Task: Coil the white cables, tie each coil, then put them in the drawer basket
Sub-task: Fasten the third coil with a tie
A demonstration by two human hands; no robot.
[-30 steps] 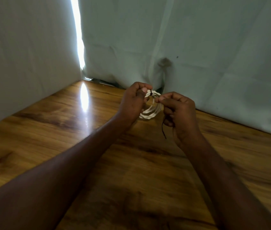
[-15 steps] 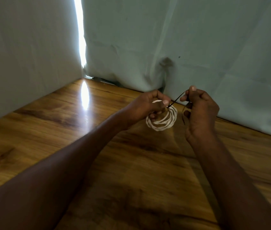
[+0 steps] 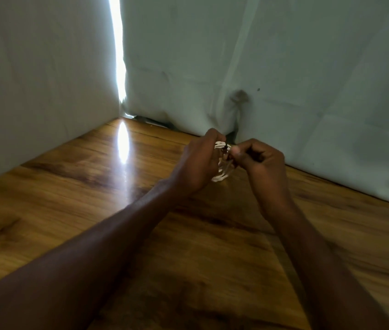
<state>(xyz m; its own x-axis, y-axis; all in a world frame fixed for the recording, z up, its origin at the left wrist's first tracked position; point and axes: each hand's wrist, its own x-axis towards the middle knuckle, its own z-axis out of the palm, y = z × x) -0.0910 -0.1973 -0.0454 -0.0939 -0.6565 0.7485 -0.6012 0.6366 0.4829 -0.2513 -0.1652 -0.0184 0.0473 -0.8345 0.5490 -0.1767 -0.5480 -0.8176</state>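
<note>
Head view: nearest, two bare arms reach out over the wooden table (image 3: pixel 93 191). The left hand (image 3: pixel 198 165) curls its fingers around the white cable coil (image 3: pixel 222 172), held just above the table. At 3 o'clock from the coil, the right hand (image 3: pixel 258 160) pinches a thin dark tie (image 3: pixel 225 146) at the coil's top. Farthest, grey cloth (image 3: pixel 284 67) hangs behind.

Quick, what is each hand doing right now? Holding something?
Left hand: fingers curled round the white cable coil, holding it above the table.
Right hand: closed, pinching the dark tie at the coil's top.
</note>
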